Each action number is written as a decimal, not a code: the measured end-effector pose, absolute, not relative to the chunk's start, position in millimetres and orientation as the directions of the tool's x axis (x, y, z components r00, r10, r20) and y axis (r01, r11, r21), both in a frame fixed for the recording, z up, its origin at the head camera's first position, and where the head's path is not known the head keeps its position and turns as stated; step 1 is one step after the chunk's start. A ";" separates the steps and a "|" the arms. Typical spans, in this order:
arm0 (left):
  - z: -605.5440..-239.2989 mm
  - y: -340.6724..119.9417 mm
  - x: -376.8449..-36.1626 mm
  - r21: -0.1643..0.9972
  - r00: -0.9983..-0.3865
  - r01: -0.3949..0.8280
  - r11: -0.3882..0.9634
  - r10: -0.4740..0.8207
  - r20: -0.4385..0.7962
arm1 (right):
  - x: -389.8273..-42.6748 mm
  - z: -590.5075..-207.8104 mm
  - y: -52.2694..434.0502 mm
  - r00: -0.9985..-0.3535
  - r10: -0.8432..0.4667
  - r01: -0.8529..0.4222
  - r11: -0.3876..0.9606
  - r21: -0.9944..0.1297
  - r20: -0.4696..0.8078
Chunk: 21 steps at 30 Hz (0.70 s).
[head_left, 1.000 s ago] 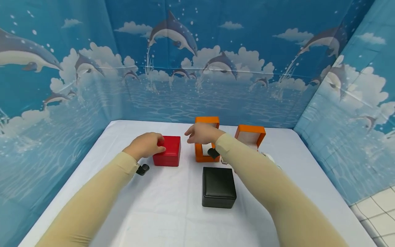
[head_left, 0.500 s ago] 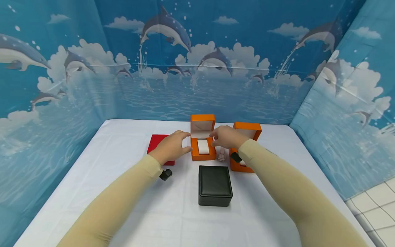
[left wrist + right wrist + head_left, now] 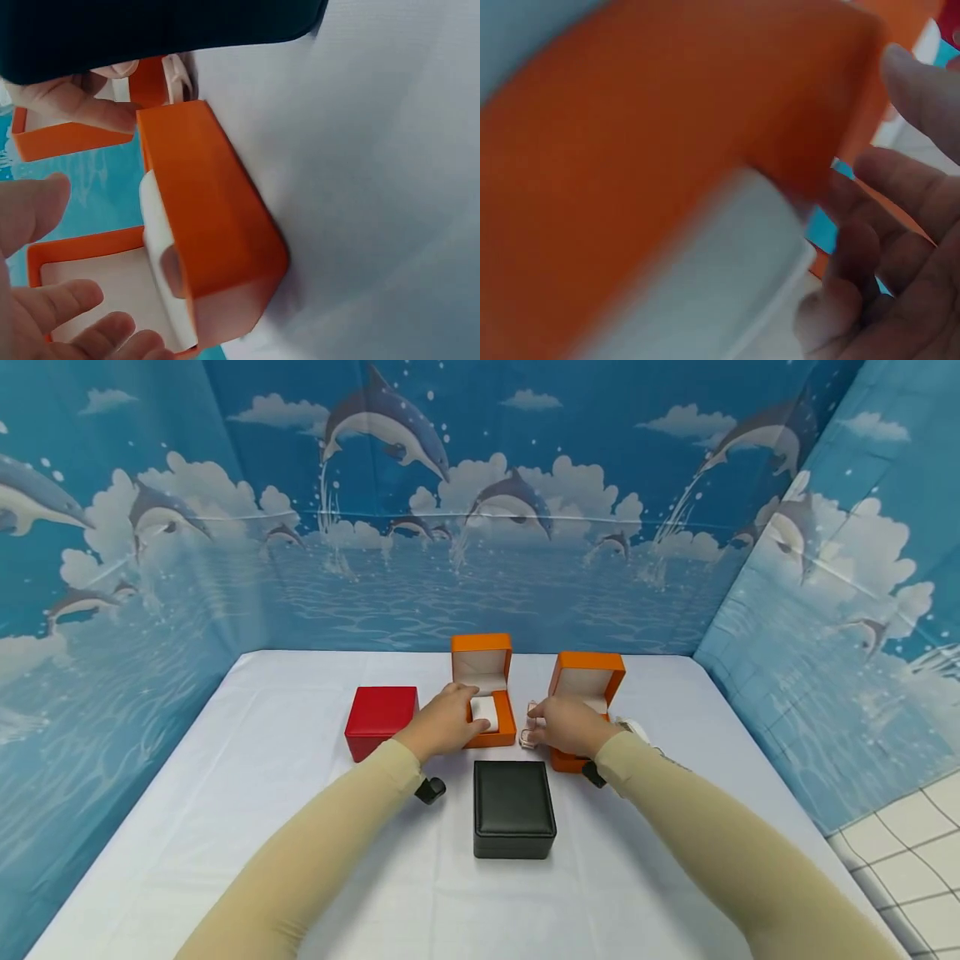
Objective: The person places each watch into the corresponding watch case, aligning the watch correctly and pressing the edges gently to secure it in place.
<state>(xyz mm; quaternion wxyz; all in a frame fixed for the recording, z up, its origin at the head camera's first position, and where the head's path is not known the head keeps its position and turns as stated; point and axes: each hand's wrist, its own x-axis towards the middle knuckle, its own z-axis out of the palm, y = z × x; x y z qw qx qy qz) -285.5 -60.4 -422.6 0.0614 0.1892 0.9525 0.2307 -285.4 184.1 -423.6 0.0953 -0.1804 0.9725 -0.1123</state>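
An open orange box (image 3: 495, 731) holds a white cushion (image 3: 485, 710) at the middle of the table. My left hand (image 3: 463, 714) reaches in from the box's left side, its fingers spread about the cushion (image 3: 161, 247) with nothing gripped. A pale watch (image 3: 528, 728) stands between this box and a second open orange box (image 3: 587, 681). My right hand (image 3: 542, 727) pinches the watch with its fingertips; the left wrist view shows those fingers (image 3: 97, 112) at the strap (image 3: 175, 75). The right wrist view is a blurred orange wall (image 3: 667, 112).
A closed red box (image 3: 381, 720) sits left of my left hand. A closed black box (image 3: 513, 806) lies nearer me, between my forearms. A small white item (image 3: 633, 727) lies right of the second orange box. The white tablecloth (image 3: 247, 827) ends at blue dolphin-print walls.
My left hand left the red box and moved right to the open orange box's cushion. My right hand dropped from above the box to the watch, which now stands up.
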 end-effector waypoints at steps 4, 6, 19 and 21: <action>-429.0 -55.8 -289.5 0.482 -0.930 0.297 0.824 0.364 -0.048 | -283.1 -436.2 186.6 -0.905 -0.420 -0.398 0.892 -0.214 -0.069; -431.3 -54.0 -291.1 0.481 -0.934 0.282 0.830 0.351 -0.059 | -282.0 -440.4 187.1 -0.897 -0.440 -0.426 0.885 -0.190 -0.041; -444.3 -48.5 -300.3 0.494 -0.951 0.208 0.844 0.292 -0.099 | -274.0 -449.8 184.4 -0.929 -0.368 -0.363 0.922 -0.132 -0.020; -447.4 -48.3 -302.2 0.504 -0.954 0.197 0.841 0.283 -0.101 | -273.9 -451.1 183.8 -0.933 -0.360 -0.355 0.926 -0.126 -0.019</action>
